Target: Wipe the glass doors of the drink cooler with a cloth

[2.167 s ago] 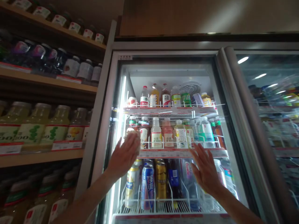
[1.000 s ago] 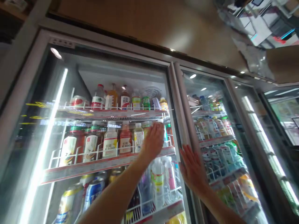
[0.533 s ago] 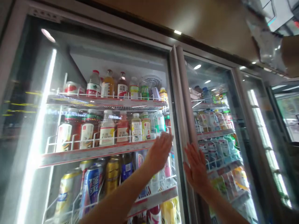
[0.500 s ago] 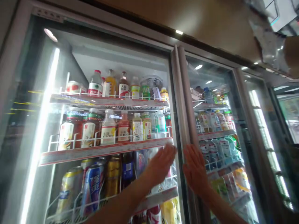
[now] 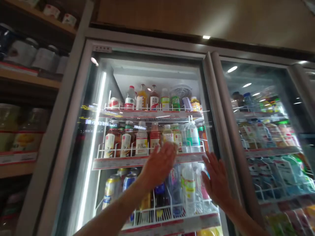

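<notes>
My left hand is raised before the glass door of a drinks fridge, fingers stretched and slightly blurred. It overlaps the middle shelf edge in view. A pale patch shows by its fingertips; I cannot make out what it is. My right hand, open with fingers apart, is near the right side of the same door, beside the upright door frame. Whether either palm touches the glass is unclear. Behind the glass stand several bottles, among them a white-labelled one, and a yellow-topped can.
To the right is a second glass door with more bottles behind it. On the left, an open wooden shelf carries jars. A brown panel runs above the fridge. Lights reflect in the glass.
The view has turned left, bringing the shelves with jars into sight. My left hand has moved left across the door, away from the frame. My right hand now lies over the left door's right side.
</notes>
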A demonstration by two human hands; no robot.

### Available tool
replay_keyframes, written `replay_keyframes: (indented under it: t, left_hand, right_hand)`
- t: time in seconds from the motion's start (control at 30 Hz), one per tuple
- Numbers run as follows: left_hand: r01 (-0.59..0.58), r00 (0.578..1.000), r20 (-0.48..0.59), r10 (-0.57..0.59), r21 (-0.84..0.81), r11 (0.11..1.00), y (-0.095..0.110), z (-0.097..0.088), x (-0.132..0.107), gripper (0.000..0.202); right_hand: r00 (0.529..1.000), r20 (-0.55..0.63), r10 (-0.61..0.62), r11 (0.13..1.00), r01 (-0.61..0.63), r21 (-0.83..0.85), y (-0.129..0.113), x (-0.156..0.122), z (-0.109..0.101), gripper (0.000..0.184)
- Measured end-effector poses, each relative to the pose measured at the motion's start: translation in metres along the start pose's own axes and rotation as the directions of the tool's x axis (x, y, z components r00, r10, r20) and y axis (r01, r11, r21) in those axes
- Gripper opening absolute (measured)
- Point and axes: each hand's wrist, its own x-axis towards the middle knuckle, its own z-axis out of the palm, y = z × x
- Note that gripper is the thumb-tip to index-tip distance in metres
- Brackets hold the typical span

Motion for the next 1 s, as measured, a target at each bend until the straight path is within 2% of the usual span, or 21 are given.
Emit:
replay_keyframes:
  t: [0.07, 0.1, 0.13, 0.2, 0.23, 0.27, 0.33, 0.4, 0.43, 0.5, 0.57, 0.6, 0.63, 0.67, 0.73, 0.77, 0.8, 0.83, 0.9, 0.93, 1.0]
  left_hand:
    - [0.227, 0.974, -0.023, -0.226, 0.031, 0.973, -0.014, -0.002, -0.002, 0.048]
    - [0.243, 0.970, -0.028, -0.242, 0.034, 0.969, -0.019, -0.004, -0.005, 0.048]
    - [0.178, 0.984, -0.019, -0.177, 0.031, 0.984, -0.021, -0.005, -0.010, 0.049]
    - [-0.078, 0.997, 0.002, 0.078, 0.019, 0.997, -0.025, -0.009, -0.023, 0.050]
    - [-0.156, 0.988, 0.007, 0.156, 0.021, 0.987, -0.030, -0.011, -0.028, 0.050]
    - [-0.149, 0.989, 0.008, 0.148, 0.034, 0.988, -0.036, -0.013, -0.032, 0.050]
    - [0.106, 0.994, -0.024, -0.105, 0.079, 0.991, -0.052, -0.016, -0.036, 0.048]
    - [0.332, 0.943, -0.064, -0.327, 0.089, 0.939, -0.062, -0.017, -0.038, 0.047]
    - [0.314, 0.949, -0.062, -0.310, 0.078, 0.946, -0.064, -0.017, -0.041, 0.048]
    - [0.071, 0.997, -0.035, -0.069, 0.045, 0.997, -0.066, -0.017, -0.050, 0.050]
    - [-0.092, 0.996, -0.020, 0.093, 0.041, 0.995, -0.079, -0.019, -0.061, 0.050]
    - [-0.044, 0.999, -0.028, 0.046, 0.065, 0.997, -0.092, -0.021, -0.064, 0.049]
    - [0.092, 0.995, -0.056, -0.087, 0.098, 0.991, -0.110, -0.023, -0.066, 0.047]
    - [0.279, 0.958, -0.102, -0.267, 0.124, 0.952, -0.128, -0.025, -0.065, 0.046]
    - [0.584, 0.807, -0.201, -0.556, 0.119, 0.803, -0.157, -0.027, -0.053, 0.046]
    - [0.648, 0.754, -0.224, -0.617, 0.097, 0.756, -0.161, -0.025, -0.043, 0.046]
    - [0.646, 0.753, -0.225, -0.618, 0.074, 0.760, -0.157, -0.022, -0.030, 0.046]
    - [0.581, 0.803, -0.208, -0.559, 0.056, 0.812, -0.145, -0.017, -0.016, 0.046]
    - [0.320, 0.939, -0.147, -0.312, 0.029, 0.947, -0.110, -0.005, 0.017, 0.045]
    - [0.174, 0.978, -0.116, -0.170, 0.016, 0.985, -0.093, 0.000, 0.033, 0.044]
    - [-0.021, 0.998, -0.064, 0.021, 0.002, 1.000, -0.077, 0.006, 0.063, 0.043]
  right_hand:
    - [0.998, -0.045, 0.035, 0.999, -0.034, 0.021, -0.006, 0.010, 0.004, 0.056]
    - [0.998, -0.054, 0.037, 0.999, -0.035, 0.033, -0.010, 0.013, 0.006, 0.056]
    - [0.998, -0.051, 0.025, 0.999, -0.023, 0.044, -0.014, 0.015, 0.008, 0.057]
    - [1.000, -0.022, -0.018, 0.998, 0.019, 0.059, -0.022, 0.016, 0.012, 0.058]
    - [0.999, -0.011, -0.036, 0.997, 0.036, 0.062, -0.025, 0.017, 0.014, 0.059]
    - [0.999, -0.009, -0.043, 0.997, 0.043, 0.060, -0.027, 0.018, 0.017, 0.059]
    - [0.999, -0.038, -0.018, 0.999, 0.020, 0.048, -0.028, 0.023, 0.021, 0.059]
    - [0.997, -0.069, 0.019, 0.999, -0.017, 0.039, -0.029, 0.032, 0.026, 0.058]
    - [0.997, -0.070, 0.022, 0.999, -0.020, 0.038, -0.031, 0.036, 0.028, 0.058]
    - [0.998, -0.055, -0.008, 0.999, 0.011, 0.046, -0.035, 0.042, 0.033, 0.059]
    - [0.998, -0.039, -0.046, 0.997, 0.048, 0.054, -0.040, 0.046, 0.037, 0.060]
    - [0.998, -0.040, -0.051, 0.997, 0.053, 0.052, -0.041, 0.046, 0.039, 0.060]
    - [0.998, -0.046, -0.047, 0.998, 0.049, 0.047, -0.042, 0.046, 0.040, 0.060]
    - [0.998, -0.054, -0.039, 0.998, 0.041, 0.041, -0.042, 0.046, 0.041, 0.059]
    - [0.998, -0.065, -0.019, 0.999, 0.021, 0.034, -0.042, 0.046, 0.042, 0.059]
    - [0.997, -0.075, -0.009, 0.999, 0.011, 0.032, -0.042, 0.046, 0.042, 0.058]
    - [0.996, -0.085, 0.000, 0.999, 0.002, 0.032, -0.043, 0.046, 0.042, 0.058]
    - [0.996, -0.091, 0.008, 0.999, -0.005, 0.032, -0.043, 0.046, 0.043, 0.058]
    - [0.995, -0.097, 0.011, 1.000, -0.009, 0.026, -0.042, 0.048, 0.043, 0.059]
    - [0.996, -0.092, 0.003, 1.000, -0.001, 0.022, -0.040, 0.050, 0.043, 0.059]
    - [0.996, -0.086, -0.005, 1.000, 0.005, 0.003, -0.030, 0.058, 0.043, 0.059]
